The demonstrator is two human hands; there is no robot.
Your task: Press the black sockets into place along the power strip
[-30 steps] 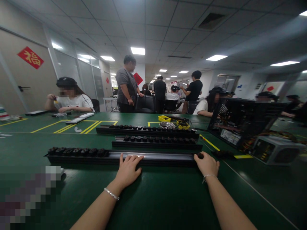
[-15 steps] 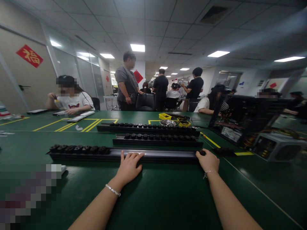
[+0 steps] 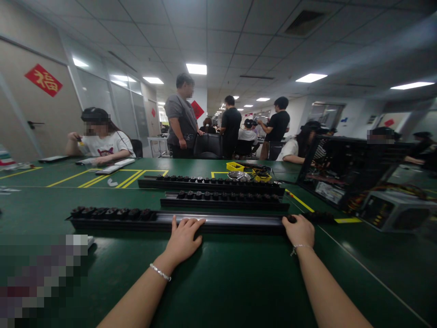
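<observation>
A long black rail (image 3: 232, 221) lies across the table in front of me, with several black socket-like pieces (image 3: 111, 213) seated along its left part. My left hand (image 3: 182, 239) rests on the rail's middle with its fingers spread over the shiny channel. At the right end, my right hand (image 3: 300, 230) pinches a small black piece (image 3: 291, 219), mostly covered by the fingers. I cannot tell whether that piece sits in the channel. Behind lie a shorter black rail (image 3: 223, 205) and a longer one (image 3: 211, 184), both lined with similar pieces.
Dark pieces (image 3: 324, 217) lie right of my right hand. An open computer case (image 3: 355, 168) and a power supply (image 3: 392, 212) stand at the right. Farther back are a yellow bin (image 3: 235, 166) and a metal dish (image 3: 239, 176). A person (image 3: 105, 141) sits across the green table.
My right hand has shifted slightly to the right with the small black piece, at the rail's end. My left hand has stayed put.
</observation>
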